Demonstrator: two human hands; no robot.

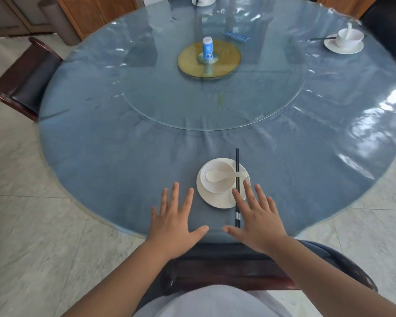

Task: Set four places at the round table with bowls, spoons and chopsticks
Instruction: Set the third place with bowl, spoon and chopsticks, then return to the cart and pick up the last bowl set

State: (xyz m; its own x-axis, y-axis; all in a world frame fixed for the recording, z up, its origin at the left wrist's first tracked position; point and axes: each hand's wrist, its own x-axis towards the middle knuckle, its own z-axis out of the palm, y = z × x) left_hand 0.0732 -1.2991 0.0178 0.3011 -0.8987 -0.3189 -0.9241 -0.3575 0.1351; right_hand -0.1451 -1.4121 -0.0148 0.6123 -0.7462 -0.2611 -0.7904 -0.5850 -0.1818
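Note:
Near the front edge of the round blue table (101,156) stands a white plate (217,200) with a white bowl (216,185) on it. A white spoon (224,175) lies in the bowl, and black chopsticks (237,170) lie across the plate's right side. My left hand (174,220) is spread flat, fingers straight, left of the plate. My right hand (258,216) is spread flat too, its fingers over the plate's right rim and beside the chopsticks. Neither hand holds anything. A second bowl with spoon on a plate (349,40) sits far right, a third setting (204,0) at the far edge.
A glass turntable (215,110) covers the table's middle, with a brass disc (229,62) and a blue-white container (207,48) at its centre. Dark wooden chairs stand at the left (25,81), far right (389,26) and right below me (226,268). Marble floor surrounds the table.

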